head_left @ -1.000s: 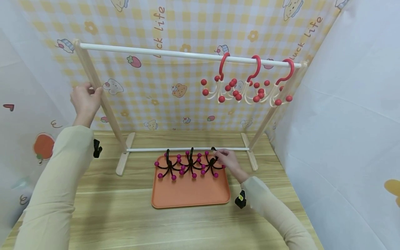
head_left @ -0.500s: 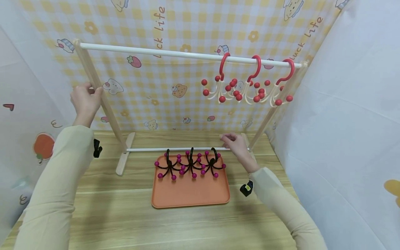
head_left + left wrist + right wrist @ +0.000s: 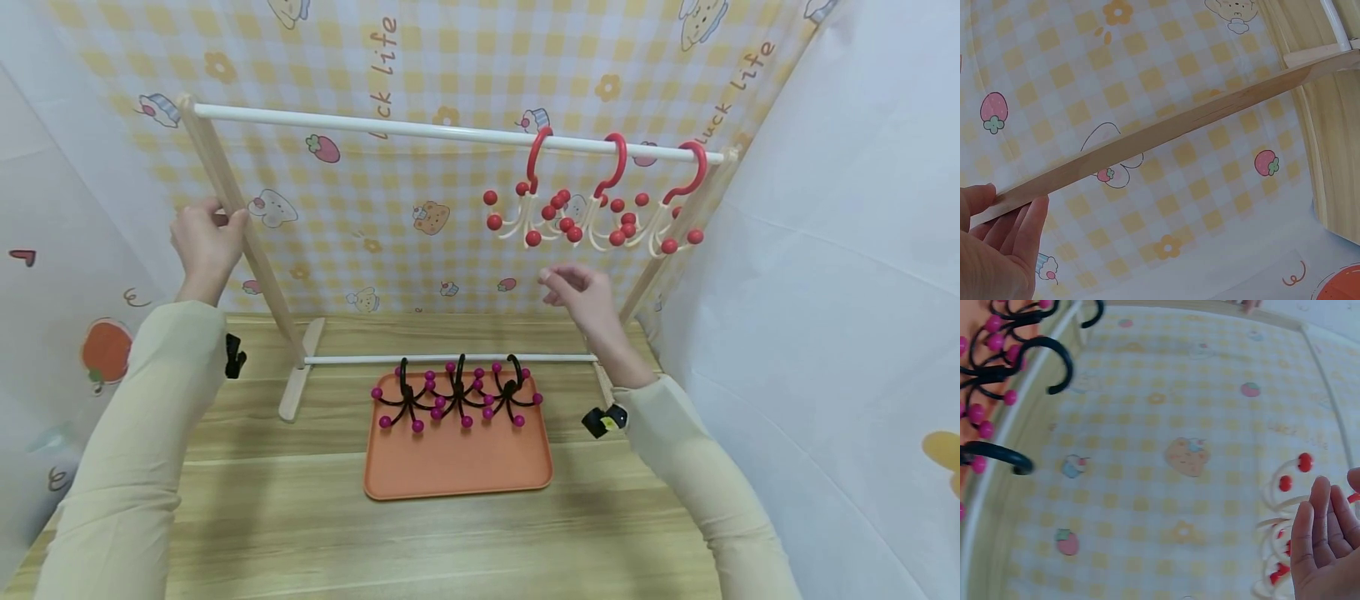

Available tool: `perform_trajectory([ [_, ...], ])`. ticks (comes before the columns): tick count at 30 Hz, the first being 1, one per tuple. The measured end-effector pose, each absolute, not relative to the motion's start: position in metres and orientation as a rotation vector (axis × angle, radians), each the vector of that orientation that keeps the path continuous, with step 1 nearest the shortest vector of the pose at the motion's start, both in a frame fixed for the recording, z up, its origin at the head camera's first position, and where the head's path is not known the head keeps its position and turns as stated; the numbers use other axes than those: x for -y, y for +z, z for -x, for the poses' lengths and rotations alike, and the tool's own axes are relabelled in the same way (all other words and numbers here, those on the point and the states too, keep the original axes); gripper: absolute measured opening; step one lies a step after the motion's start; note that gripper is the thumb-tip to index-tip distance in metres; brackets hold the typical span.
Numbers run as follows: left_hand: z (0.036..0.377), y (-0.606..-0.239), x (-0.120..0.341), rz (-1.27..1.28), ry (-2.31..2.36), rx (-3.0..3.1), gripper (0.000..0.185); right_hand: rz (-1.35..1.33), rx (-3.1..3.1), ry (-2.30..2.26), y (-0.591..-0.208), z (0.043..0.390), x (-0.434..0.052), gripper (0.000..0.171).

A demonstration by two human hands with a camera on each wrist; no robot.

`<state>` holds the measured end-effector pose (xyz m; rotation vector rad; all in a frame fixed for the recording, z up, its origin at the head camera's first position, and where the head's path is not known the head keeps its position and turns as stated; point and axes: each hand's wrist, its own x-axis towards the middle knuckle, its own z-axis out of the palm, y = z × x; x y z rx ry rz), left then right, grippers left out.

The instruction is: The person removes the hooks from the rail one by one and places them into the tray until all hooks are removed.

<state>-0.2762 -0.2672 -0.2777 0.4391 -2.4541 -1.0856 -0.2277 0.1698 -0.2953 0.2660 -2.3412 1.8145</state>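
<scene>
A wooden rack with a white top rail (image 3: 375,127) stands on the table. Three red-and-cream hook hangers (image 3: 592,212) with red balls hang at the rail's right end. My left hand (image 3: 204,237) grips the rack's left wooden leg (image 3: 1166,131), fingers curled round it (image 3: 1019,234). My right hand (image 3: 581,292) is raised in the air just below the red hangers, fingers relaxed and empty (image 3: 1325,540). Three black hangers with pink balls (image 3: 457,396) lie on the far part of the orange tray (image 3: 457,467), and show again in the right wrist view (image 3: 1004,381).
A white lower rail (image 3: 450,359) runs between the rack's feet just behind the tray. Curtain walls close in on the left, back and right (image 3: 825,250). Bare wooden tabletop (image 3: 465,542) lies in front of the tray.
My right hand let go of the rightmost black hanger on the tray and rose up and right toward the red hangers. The left hand stayed on the leg.
</scene>
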Motion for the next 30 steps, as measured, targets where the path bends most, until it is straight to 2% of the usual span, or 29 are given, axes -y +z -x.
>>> perform_trajectory([
  [10, 0.276, -0.278, 0.266, -0.438, -1.077, 2.455, 0.042, -0.305, 2.174, 1.815, -0.243, 0.241, -0.160, 0.019],
  [30, 0.275, -0.277, 0.266, -0.428, -1.091, 2.441, 0.042, -0.183, 2.269, 1.786, -0.208, 0.274, -0.143, 0.030],
])
